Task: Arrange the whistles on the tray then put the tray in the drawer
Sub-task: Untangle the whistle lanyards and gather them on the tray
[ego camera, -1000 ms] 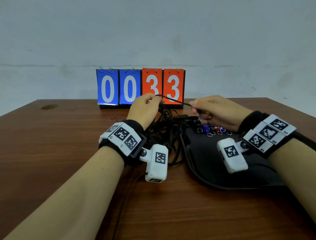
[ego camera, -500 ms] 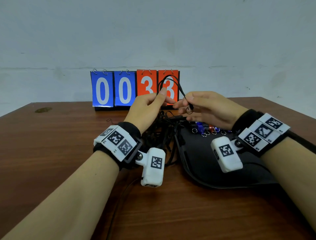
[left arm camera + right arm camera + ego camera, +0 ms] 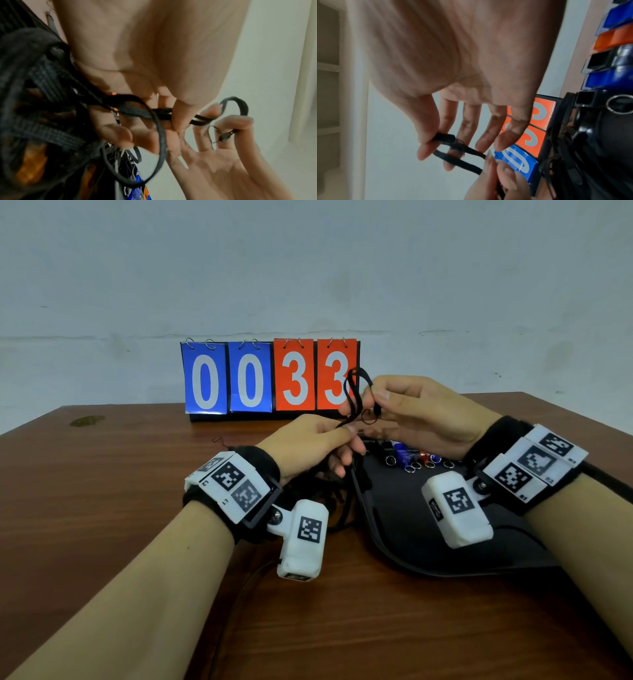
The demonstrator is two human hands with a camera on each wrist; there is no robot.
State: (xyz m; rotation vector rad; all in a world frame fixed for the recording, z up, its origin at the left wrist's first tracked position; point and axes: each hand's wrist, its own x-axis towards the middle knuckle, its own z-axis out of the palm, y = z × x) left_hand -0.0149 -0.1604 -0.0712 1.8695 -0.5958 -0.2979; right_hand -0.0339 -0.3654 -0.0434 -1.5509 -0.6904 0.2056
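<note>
A: What are the hands doing at this moment?

B: The left hand is pinching a black cord between thumb and fingers, its grip closed on the doubled length. The right hand is pinching the cord's free end at the crimp, its grip closed there, the other fingers spread loosely.

A: What has changed over the last second?

B: The cord was stretched nearly flat between the 2 hands. It is now standing as a tall loop in front of the scoreboard, and the hands are sitting closer together and higher above the counter.

A: What does that mean for the task?

B: In my judgement, 1 cord is being worked free of the tangle lying beside the tray. Sorting is therefore in progress, not finished.

A: Where are the whistles?

B: Several whistles are lying at the tray's far edge with their rings. The tray is resting on the counter. No drawer is showing.
</note>
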